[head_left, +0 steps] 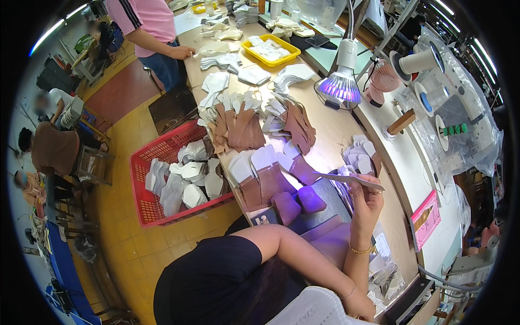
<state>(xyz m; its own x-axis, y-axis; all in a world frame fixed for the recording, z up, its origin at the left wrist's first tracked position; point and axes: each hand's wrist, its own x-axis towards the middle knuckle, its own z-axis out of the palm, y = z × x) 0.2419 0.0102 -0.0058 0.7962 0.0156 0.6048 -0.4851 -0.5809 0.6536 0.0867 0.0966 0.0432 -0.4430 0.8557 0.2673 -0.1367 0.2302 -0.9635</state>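
My right hand (pixel 366 201) is raised over the right side of the bench, fingers pinched on a thin flat piece (pixel 352 179) seen nearly edge-on, pale brown and tapering to the left. Whether it is leather or a tool I cannot make out. My left forearm crosses in front of my right one; my left hand (pixel 362 309) is low near the lower edge, its fingers mostly hidden. Left of the raised hand, brown pieces with white ends (pixel 265 173) lie overlapped in rows. Two brown rounded pieces (pixel 311 199) sit closer to me under purple light.
A lit lamp (pixel 341 86) hangs over the bench. Beside the bench stands a red basket (pixel 142 197) of white pieces. Farther off are brown stacks (pixel 238 127), a yellow tray (pixel 295 52) and a person in a pink shirt (pixel 143 21). Thread spools (pixel 420 62) and a pink fan (pixel 383 76) stand right.
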